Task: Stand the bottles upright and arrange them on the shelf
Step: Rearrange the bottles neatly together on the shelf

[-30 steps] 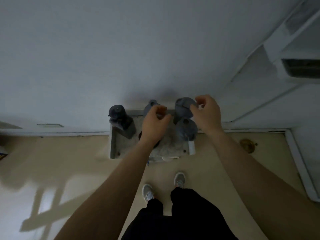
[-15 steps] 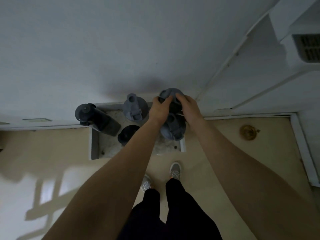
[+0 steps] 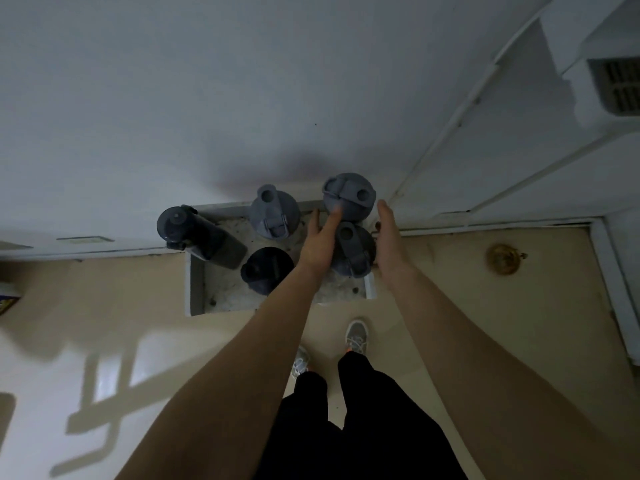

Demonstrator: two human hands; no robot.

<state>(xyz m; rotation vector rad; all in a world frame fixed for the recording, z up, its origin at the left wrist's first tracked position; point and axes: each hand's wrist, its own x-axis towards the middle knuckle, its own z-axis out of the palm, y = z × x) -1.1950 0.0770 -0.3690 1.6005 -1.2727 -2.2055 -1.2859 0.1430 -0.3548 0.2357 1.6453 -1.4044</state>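
Note:
Looking straight down, I see several grey bottles standing upright on a small white shelf (image 3: 197,289) against the wall. One grey bottle (image 3: 349,195) stands at the back right, another (image 3: 356,251) in front of it. A third (image 3: 274,213) stands at the back middle, a dark one (image 3: 267,270) before it. A dark bottle (image 3: 201,240) leans at the left edge. My left hand (image 3: 320,239) is open, fingers touching the back right bottle's lid. My right hand (image 3: 389,237) is open beside the front right bottle, apart from it.
A white wall (image 3: 242,98) rises behind the shelf, with a white door frame (image 3: 485,140) and a vent (image 3: 614,84) at right. A brass floor fitting (image 3: 502,259) sits on the beige floor. My shoes (image 3: 356,336) and dark trousers are below the shelf.
Both hands had closed on the back right bottle; now they have let go and drawn back, fingers spread, on either side of the front right bottle.

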